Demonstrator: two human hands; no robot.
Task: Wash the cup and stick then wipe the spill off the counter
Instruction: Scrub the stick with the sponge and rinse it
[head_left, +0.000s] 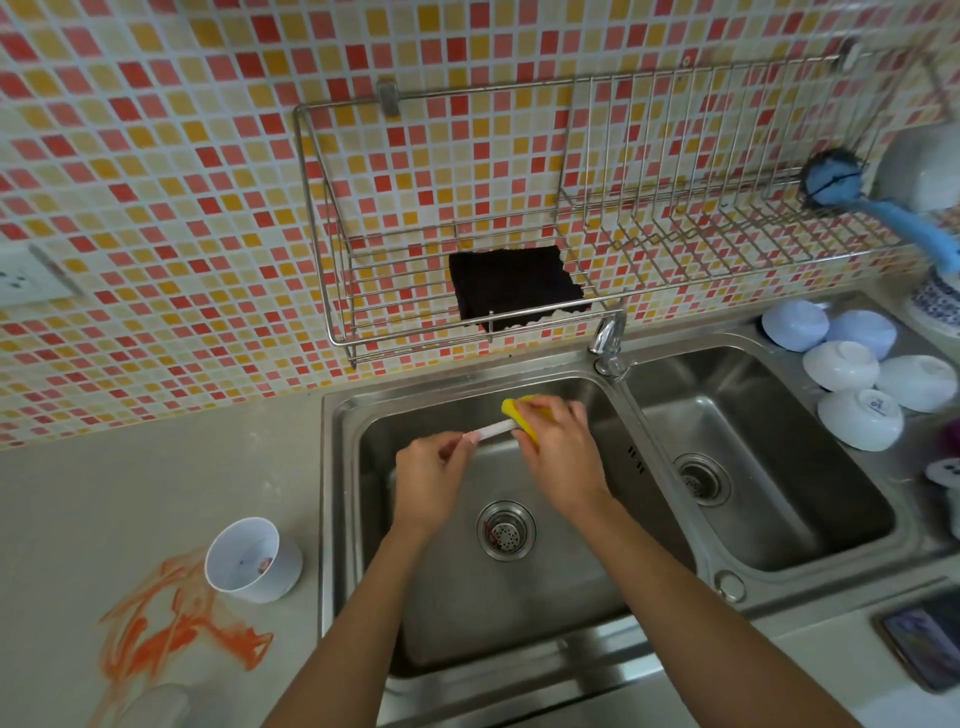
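Fingers of left hand (434, 480) pinch the white stick (496, 429); right hand (563, 451) grips a yellow sponge (519, 410).

Bright, even, diffuse illumination, with no hard shadows. Soft glare on the steel sink (613, 384) rim and on the faucet (608, 338). Strong wide-angle distortion: bowed tile lines on the wall (156, 156), curved wire rack (571, 208). Slight softness overall, with blur increasing toward the corners. Out of focus at right edge: blue brush (883, 208). Mild motion blur on the right hand (561, 452).
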